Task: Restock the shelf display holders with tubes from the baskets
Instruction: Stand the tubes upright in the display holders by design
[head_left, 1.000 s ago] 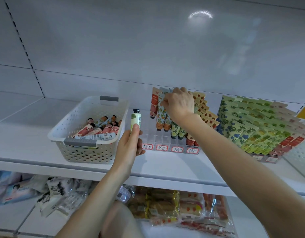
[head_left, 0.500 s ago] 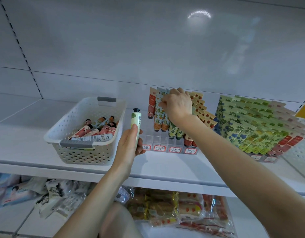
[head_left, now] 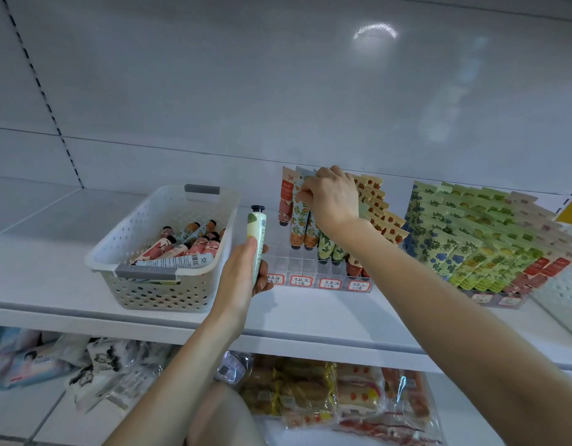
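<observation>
Head view: left hand grips a pale green tube upright, black cap up, between the white basket and the clear display holder on the shelf. Right hand has its fingers closed around the tops of tubes standing in the holder's rear rows. More tubes lie loose in the basket.

One white perforated plastic basket, centre left; two clear tiered display holders, centre and right; four red-bordered paper labels; two bare hands.
</observation>
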Tool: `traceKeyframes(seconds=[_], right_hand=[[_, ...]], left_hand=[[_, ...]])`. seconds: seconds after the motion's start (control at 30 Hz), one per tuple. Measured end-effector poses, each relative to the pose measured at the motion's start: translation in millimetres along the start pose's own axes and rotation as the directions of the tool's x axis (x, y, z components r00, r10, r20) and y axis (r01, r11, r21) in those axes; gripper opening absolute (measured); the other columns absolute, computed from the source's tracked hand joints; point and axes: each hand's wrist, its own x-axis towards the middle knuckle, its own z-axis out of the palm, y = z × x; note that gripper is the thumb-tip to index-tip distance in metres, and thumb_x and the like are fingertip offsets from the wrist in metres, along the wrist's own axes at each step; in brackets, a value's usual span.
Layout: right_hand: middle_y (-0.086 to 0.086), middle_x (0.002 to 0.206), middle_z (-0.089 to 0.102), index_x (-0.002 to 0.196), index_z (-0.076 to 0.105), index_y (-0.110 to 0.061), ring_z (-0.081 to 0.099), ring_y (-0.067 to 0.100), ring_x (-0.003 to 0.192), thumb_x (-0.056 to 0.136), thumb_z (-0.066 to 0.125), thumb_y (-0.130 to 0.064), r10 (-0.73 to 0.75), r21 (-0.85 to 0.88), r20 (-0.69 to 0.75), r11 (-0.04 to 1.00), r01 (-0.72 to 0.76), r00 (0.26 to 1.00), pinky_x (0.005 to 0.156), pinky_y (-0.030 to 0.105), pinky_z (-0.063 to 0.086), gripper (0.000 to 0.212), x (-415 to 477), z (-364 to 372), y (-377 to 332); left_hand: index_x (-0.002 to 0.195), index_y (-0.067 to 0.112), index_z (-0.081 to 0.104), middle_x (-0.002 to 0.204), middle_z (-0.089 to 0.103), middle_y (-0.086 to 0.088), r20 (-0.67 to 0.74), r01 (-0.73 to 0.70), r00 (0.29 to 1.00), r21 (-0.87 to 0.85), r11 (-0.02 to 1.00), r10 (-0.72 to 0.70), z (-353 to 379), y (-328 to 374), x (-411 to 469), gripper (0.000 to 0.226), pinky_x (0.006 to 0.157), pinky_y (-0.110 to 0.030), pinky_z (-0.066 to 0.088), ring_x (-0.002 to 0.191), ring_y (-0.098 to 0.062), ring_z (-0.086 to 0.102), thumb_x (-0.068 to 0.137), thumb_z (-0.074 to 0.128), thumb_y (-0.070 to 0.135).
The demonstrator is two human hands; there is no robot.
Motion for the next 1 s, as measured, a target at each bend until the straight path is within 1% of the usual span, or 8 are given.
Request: traceKeyframes(seconds=[0.2, 0.53, 0.63, 0.73, 0.8, 0.87, 0.93, 1.0], right_hand=[[0.008, 0.106, 0.062, 0.106, 0.067, -0.009, 0.048, 0.026, 0.105, 0.095, 0.049, -0.026, 0.009, -0.003, 0.026, 1.0, -0.009, 1.0, 0.086, 0.031, 0.034, 0.027, 1, 3, 2], [0.006, 0.104, 0.063, 0.103, 0.068, -0.01, 0.049, 0.025, 0.104, 0.095, 0.049, -0.029, 0.015, 0.009, 0.018, 1.0, -0.015, 1.0, 0.086, 0.031, 0.034, 0.028, 2, 5, 6], [0.01, 0.078, 0.06, 0.081, 0.068, -0.002, 0.052, 0.028, 0.085, 0.093, 0.051, -0.029, -0.004, 0.088, -0.097, 0.996, 0.013, 0.995, 0.071, 0.032, 0.032, 0.034, -1, 7, 10], [0.003, 0.053, 0.04, 0.055, 0.055, -0.003, 0.039, 0.022, 0.058, 0.09, 0.047, -0.03, 0.055, 0.227, -0.264, 0.974, 0.007, 0.963, 0.056, 0.029, 0.027, 0.044, 0, 2, 13], [0.006, 0.055, 0.043, 0.06, 0.052, -0.002, 0.037, 0.021, 0.056, 0.094, 0.044, -0.029, 0.133, 0.397, -0.188, 0.916, -0.048, 0.973, 0.053, 0.025, 0.026, 0.044, 2, -10, 11], [0.01, 0.065, 0.054, 0.072, 0.058, -0.002, 0.043, 0.015, 0.055, 0.097, 0.045, -0.031, 0.144, 0.612, -0.009, 0.783, -0.108, 0.99, 0.05, 0.021, 0.033, 0.041, 0, -29, 7], [0.007, 0.081, 0.066, 0.09, 0.064, -0.004, 0.056, 0.01, 0.065, 0.096, 0.046, -0.036, 0.041, 0.738, 0.153, 0.66, -0.141, 0.987, 0.06, 0.013, 0.042, 0.038, -7, -48, 0], [-0.003, 0.089, 0.066, 0.099, 0.063, -0.01, 0.061, 0.004, 0.074, 0.093, 0.051, -0.036, -0.111, 0.777, 0.285, 0.608, -0.162, 0.952, 0.063, 0.012, 0.048, 0.029, -16, -58, -6]], left_hand=[[0.094, 0.015, 0.054, 0.061, 0.044, -0.001, 0.021, -0.023, 1.0, 0.014, 1.0, 0.023, -2, 0, -2, 0.03, 0.06, -0.022, 0.047, 0.045, -0.007, 0.039, 0.101, 0.03, 0.03], [0.093, 0.016, 0.055, 0.061, 0.044, -0.001, 0.021, -0.028, 0.999, 0.015, 0.999, 0.028, 1, 3, -4, 0.028, 0.063, -0.024, 0.047, 0.049, -0.009, 0.04, 0.101, 0.031, 0.029], [0.091, 0.017, 0.055, 0.068, 0.047, -0.003, 0.011, -0.039, 0.999, 0.037, 0.999, 0.039, -1, 4, -3, 0.023, 0.073, -0.033, 0.048, 0.059, -0.012, 0.044, 0.1, 0.036, 0.027], [0.091, 0.019, 0.055, 0.077, 0.052, -0.005, 0.001, -0.081, 0.997, 0.112, 0.99, 0.081, -3, 6, -4, 0.01, 0.082, -0.041, 0.05, 0.074, -0.016, 0.051, 0.095, 0.047, 0.021], [0.098, 0.021, 0.057, 0.086, 0.058, -0.003, 0.018, -0.153, 0.988, 0.182, 0.971, 0.153, -4, 8, -5, 0.007, 0.076, -0.034, 0.051, 0.079, -0.016, 0.056, 0.092, 0.055, 0.021], [0.103, 0.022, 0.058, 0.091, 0.062, -0.002, 0.047, -0.271, 0.962, 0.266, 0.925, 0.268, -6, 10, -5, 0.017, 0.069, -0.027, 0.051, 0.082, -0.016, 0.06, 0.087, 0.063, 0.019], [0.099, 0.024, 0.06, 0.09, 0.065, 0.002, 0.084, -0.375, 0.925, 0.351, 0.858, 0.37, -7, 16, -6, 0.021, 0.064, -0.02, 0.051, 0.08, -0.012, 0.061, 0.082, 0.069, 0.016], [0.093, 0.029, 0.062, 0.086, 0.066, 0.009, 0.134, -0.444, 0.894, 0.396, 0.804, 0.428, -8, 24, -7, 0.023, 0.06, -0.014, 0.048, 0.075, -0.004, 0.061, 0.078, 0.073, 0.014]])
